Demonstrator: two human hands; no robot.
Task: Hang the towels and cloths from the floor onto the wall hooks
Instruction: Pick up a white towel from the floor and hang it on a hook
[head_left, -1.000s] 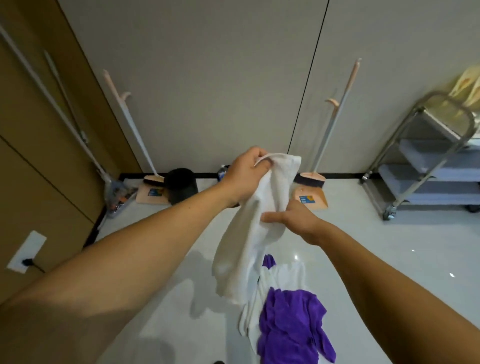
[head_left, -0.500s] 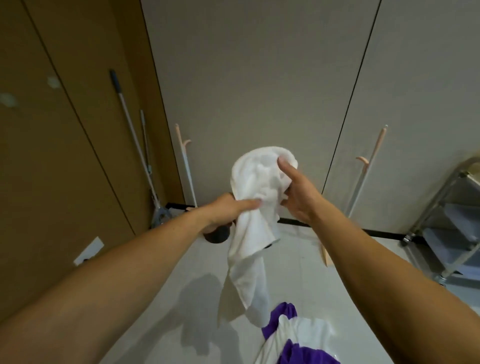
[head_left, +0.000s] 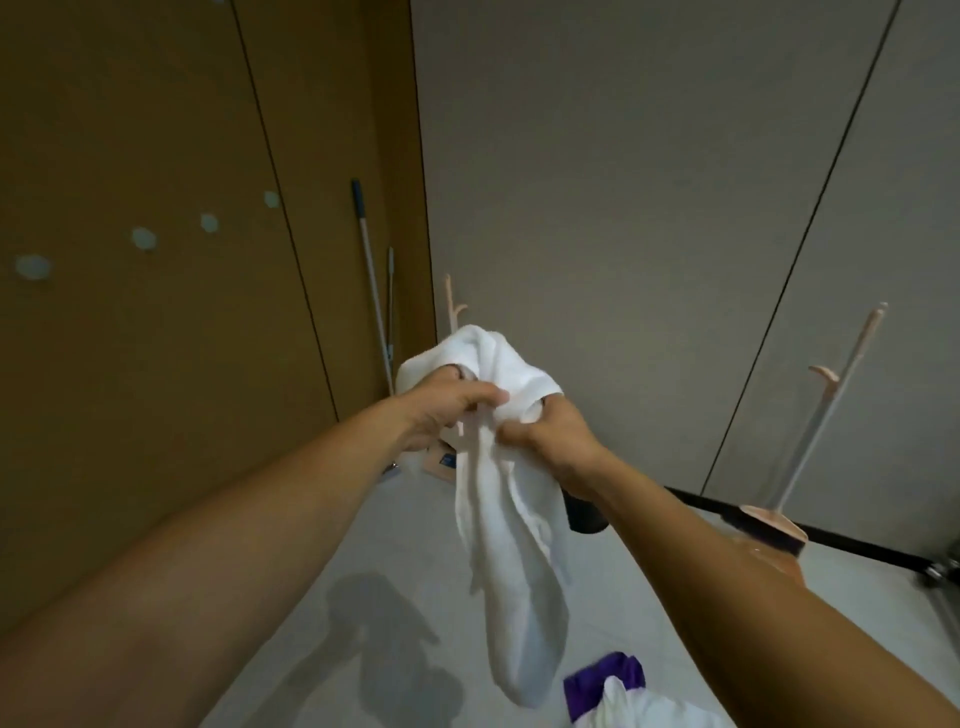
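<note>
Left hand (head_left: 441, 415) and right hand (head_left: 558, 441) both clutch the towel (head_left: 511, 545) at its bunched top; its length hangs straight down. The likely hooks (head_left: 144, 238) lie up-left of the towel, nearer the left hand.

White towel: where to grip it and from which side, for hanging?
Grip the bunched top of the white towel, from the near side, one hold each side of the fold, as the left hand and right hand do. Below, it hangs as a long slack tail, so likely only the top gives a span to hook.
</note>
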